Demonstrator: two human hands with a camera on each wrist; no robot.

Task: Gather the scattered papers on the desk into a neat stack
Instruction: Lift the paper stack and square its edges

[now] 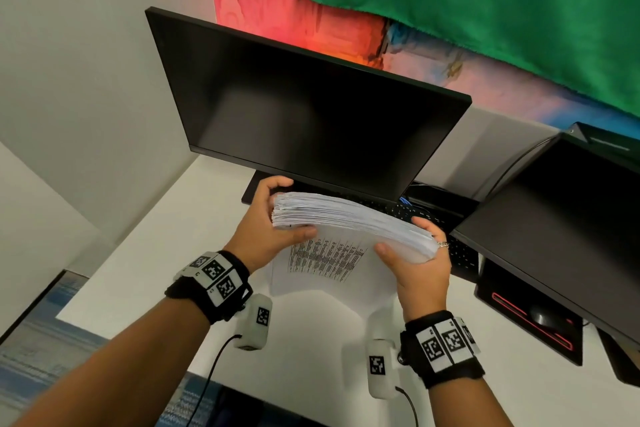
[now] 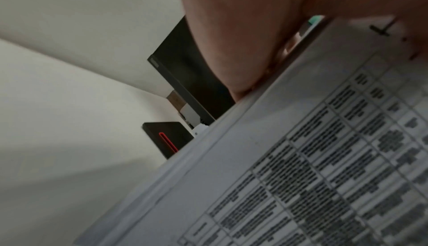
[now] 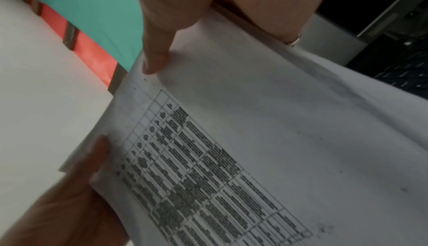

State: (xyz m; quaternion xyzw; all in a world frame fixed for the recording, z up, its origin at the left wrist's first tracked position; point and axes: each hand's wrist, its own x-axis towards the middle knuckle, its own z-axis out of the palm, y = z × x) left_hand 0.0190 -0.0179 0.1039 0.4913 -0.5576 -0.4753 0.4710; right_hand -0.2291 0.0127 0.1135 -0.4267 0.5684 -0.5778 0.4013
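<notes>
Head view: unreadable printed table on paper stack (image 1: 349, 218).

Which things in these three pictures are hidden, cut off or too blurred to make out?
- Printed table on the paper stack: text unreadable, blurred in both wrist views, too small in head view.
- Left hand fingers: partly behind the stack, head view.
- Keyboard: mostly covered by the stack and monitor.
- Second monitor: cut by the right edge.

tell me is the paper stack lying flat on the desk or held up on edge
Held up on edge. The stack stands tilted over the desk, left hand and right hand gripping its ends. Whether its bottom edge touches the desk: cannot tell.
</notes>
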